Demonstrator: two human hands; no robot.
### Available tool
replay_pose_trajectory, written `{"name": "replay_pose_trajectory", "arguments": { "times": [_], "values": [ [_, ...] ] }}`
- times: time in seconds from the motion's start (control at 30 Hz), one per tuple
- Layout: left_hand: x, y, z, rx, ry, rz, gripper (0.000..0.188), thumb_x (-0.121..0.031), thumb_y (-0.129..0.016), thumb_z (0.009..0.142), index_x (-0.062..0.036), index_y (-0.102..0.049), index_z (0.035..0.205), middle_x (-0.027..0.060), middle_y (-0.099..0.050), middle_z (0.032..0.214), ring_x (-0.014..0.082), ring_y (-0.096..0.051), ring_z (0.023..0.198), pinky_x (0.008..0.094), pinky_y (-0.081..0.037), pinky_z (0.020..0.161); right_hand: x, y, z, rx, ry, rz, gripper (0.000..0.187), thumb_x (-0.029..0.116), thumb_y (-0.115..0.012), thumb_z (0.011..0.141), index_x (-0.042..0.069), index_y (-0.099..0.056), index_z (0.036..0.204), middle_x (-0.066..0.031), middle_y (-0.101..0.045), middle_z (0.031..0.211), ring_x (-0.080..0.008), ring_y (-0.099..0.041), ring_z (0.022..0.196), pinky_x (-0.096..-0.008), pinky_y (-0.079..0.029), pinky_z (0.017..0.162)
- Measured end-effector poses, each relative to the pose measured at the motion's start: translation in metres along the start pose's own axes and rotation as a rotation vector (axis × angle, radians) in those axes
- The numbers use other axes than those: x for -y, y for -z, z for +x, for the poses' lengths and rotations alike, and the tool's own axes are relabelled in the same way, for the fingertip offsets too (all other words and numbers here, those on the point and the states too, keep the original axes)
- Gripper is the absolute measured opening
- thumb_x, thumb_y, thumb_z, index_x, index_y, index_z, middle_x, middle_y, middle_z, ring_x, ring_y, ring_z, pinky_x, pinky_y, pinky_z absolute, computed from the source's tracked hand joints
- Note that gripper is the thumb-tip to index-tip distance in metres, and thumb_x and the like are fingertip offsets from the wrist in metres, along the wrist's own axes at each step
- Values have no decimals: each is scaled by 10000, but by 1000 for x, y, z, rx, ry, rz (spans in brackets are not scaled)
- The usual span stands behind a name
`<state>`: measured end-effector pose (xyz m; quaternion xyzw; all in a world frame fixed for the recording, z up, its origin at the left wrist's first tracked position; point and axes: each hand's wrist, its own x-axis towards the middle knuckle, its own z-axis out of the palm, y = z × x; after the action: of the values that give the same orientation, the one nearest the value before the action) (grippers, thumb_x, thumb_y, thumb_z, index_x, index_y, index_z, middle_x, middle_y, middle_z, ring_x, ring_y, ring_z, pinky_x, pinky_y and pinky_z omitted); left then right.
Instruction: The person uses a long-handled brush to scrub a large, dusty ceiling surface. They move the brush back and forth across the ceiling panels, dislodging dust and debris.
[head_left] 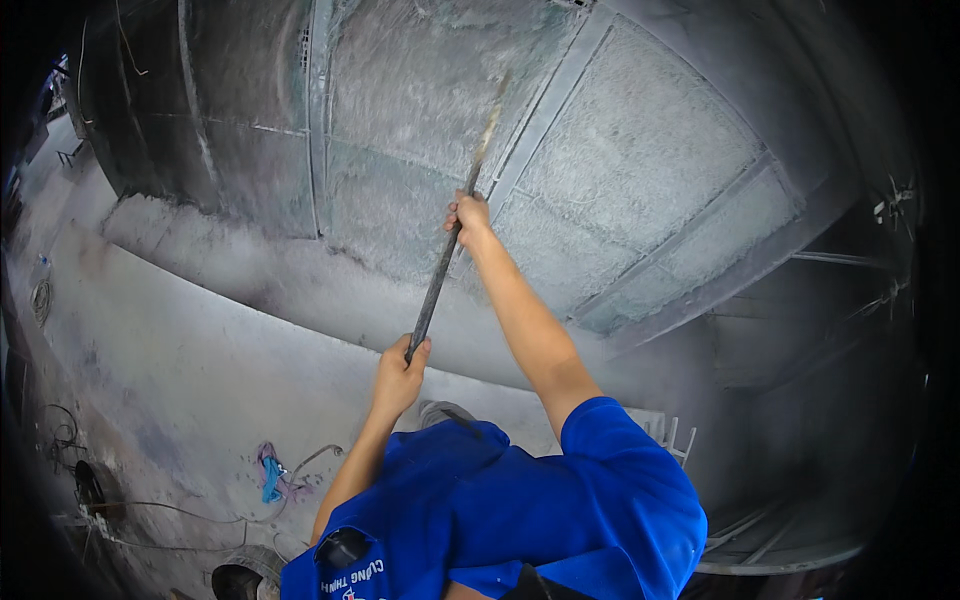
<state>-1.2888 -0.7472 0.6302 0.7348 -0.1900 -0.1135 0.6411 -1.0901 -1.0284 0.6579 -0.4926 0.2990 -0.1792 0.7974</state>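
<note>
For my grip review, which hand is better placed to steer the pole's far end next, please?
Probably the right hand: it grips the pole farther up; the left hand holds the near end.

an industrial workshop, by its dust-caked framed panels [625, 130], stained grey floor [170, 350] and coiled cable [41, 300]

Two hands [400, 375] [468, 218], one long pole [437, 280]
</note>
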Motion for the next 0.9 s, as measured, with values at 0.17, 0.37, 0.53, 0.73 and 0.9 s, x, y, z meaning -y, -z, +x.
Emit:
{"name": "replay_pose_trajectory", "arguments": {
  "times": [0.17,0.37,0.53,0.73,0.9],
  "values": [
    [-17,-23,25,-10,-63,-53,296,-246,-639,1050,20,-649,922,-5,-449,589,84,-390,552,338,-324,499,51,8,13,36,74,27,384,198,-583,1030,66,-387,1332,-59,-461,784,-146,-406,511,-355,-352,425],
    [-35,-55,44,23,-78,-3,261,-222,-630,1050,22,-660,963,12,-452,587,95,-401,544,341,-329,499,102,27,38,71,44,14,221,167,-596,1020,24,-527,1174,-29,-425,702,-139,-365,503,-343,-318,458],
    [-45,-70,50,15,-64,-17,248,-217,-632,1048,20,-659,982,44,-485,582,117,-434,530,354,-354,500,110,42,55,37,65,56,175,189,-581,1037,75,-498,933,3,-366,642,-119,-334,484,-332,-295,447],
    [-46,-81,55,19,-70,37,244,-216,-632,1047,14,-655,971,61,-496,579,123,-449,531,359,-364,502,110,54,75,82,73,82,237,190,-609,1023,47,-465,901,-18,-389,649,-137,-354,457,-355,-309,425],
    [-35,-84,60,25,-69,-12,263,-227,-633,1047,17,-651,952,74,-489,573,136,-446,529,369,-361,505,92,63,90,49,34,71,253,195,-612,1024,46,-462,885,-28,-397,644,-143,-358,455,-356,-312,422]
  ]
}}
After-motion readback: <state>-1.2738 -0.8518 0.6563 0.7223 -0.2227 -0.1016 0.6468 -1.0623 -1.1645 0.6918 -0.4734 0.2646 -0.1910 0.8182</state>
